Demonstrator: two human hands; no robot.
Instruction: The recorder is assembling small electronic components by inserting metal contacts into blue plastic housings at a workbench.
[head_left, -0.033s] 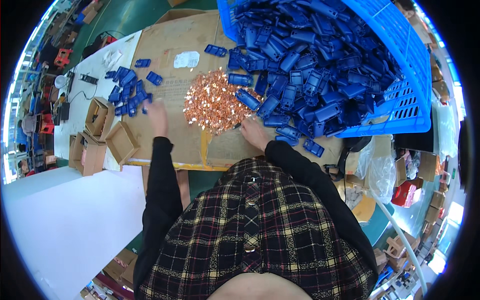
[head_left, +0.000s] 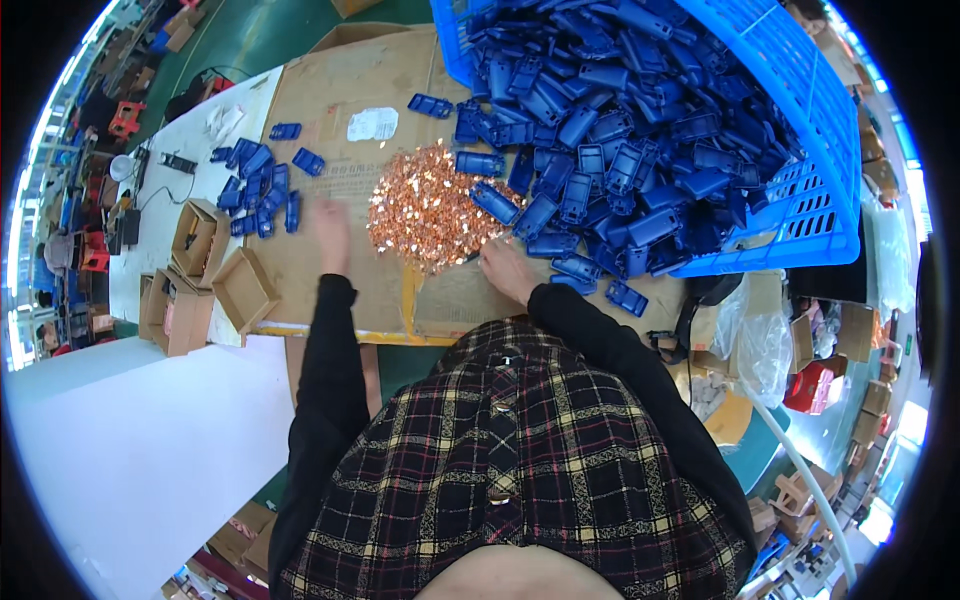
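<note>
My left hand [head_left: 331, 237] is over the cardboard sheet [head_left: 320, 90], right of a loose group of blue plastic casings [head_left: 262, 185]. Its fingers are blurred, and whether they hold anything is not clear. One blue casing [head_left: 292, 211] stands out at the right side of that group. At the lower right edge of a heap of small copper-coloured metal pieces [head_left: 420, 205] is my right hand [head_left: 505, 268]. Its fingers are closed together, with a small dark tip showing beside them; what they hold I cannot make out.
A big blue plastic crate [head_left: 820, 200] lies tipped at the right, many blue casings [head_left: 590, 130] spilling from it toward the copper heap. Small open cardboard boxes [head_left: 245, 285] stand at the table's left front edge. A white label [head_left: 372, 124] is on the cardboard.
My left hand has moved right, away from the group of blue casings. A casing now shows fully where its fingers were. My right hand has hardly moved.
</note>
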